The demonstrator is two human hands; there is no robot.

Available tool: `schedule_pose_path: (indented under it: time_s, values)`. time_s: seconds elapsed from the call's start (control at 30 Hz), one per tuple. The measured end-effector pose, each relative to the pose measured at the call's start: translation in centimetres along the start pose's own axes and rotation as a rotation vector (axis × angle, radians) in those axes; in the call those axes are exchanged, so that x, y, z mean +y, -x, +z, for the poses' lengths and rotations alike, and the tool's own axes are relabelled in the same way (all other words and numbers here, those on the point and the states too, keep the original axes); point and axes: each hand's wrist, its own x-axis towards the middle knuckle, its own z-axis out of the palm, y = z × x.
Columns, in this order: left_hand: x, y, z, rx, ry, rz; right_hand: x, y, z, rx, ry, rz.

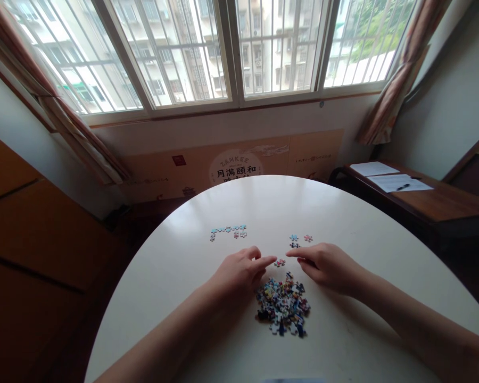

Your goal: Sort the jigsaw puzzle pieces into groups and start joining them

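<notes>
A pile of mixed puzzle pieces [283, 304] lies on the round white table [163, 298]. Just beyond it is a small reddish piece [280, 263], with the index fingertip of my left hand [245, 267] at its left edge. My right hand [326, 266] is to the right of that piece, index finger stretched out and thumb apart, nothing between them. A joined strip of light blue pieces [228, 229] sits farther back on the left. Loose blue pieces [294, 238] and a pink piece [308, 238] lie beyond my right hand.
On the right, a brown wooden desk [443, 202] bears papers [399, 183] and pens. A barred window [279, 48] and curtains are behind the table. A pale flat object [293, 380] shows at the near table edge.
</notes>
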Motion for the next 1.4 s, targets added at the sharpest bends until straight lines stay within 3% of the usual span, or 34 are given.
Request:
schedule_pose_path:
  time_s: [0.17, 0.3, 0.53, 0.67, 0.8, 0.97, 1.1, 1.27, 1.4]
  values:
    - [0.7, -0.1, 0.1, -0.006, -0.063, -0.002, 0.0, -0.1, 0.2, -0.024, -0.040, 0.003]
    - [0.7, 0.5, -1.0, 0.006, -0.047, -0.072, 0.0, 0.0, 0.1, -0.032, -0.052, -0.023]
    - [-1.4, 1.8, -3.9, -0.093, -0.176, -0.337, 0.3, 0.2, 0.4, -0.012, -0.068, -0.039]
    - [-2.8, 1.9, -4.5, -0.107, -0.177, -0.472, 0.2, 0.2, 0.4, -0.027, -0.085, -0.037]
    - [-3.5, 1.7, -4.5, -0.074, -0.159, -0.517, 0.1, 0.2, 0.3, -0.058, -0.103, -0.039]
    - [-3.1, 1.6, -4.4, -0.068, -0.128, -0.490, 0.1, 0.2, 0.1, -0.066, -0.099, -0.026]
    - [-2.0, 1.6, -4.0, -0.039, -0.083, -0.388, -0.1, 0.2, 0.1, -0.070, -0.100, -0.020]
    - [-0.7, 1.3, -2.4, 0.032, -0.010, -0.236, -0.2, 0.2, 0.2, -0.072, -0.112, -0.016]
    - [-0.1, 1.0, -1.1, 0.013, 0.013, -0.130, -0.4, 0.1, 0.3, -0.072, -0.101, -0.009]
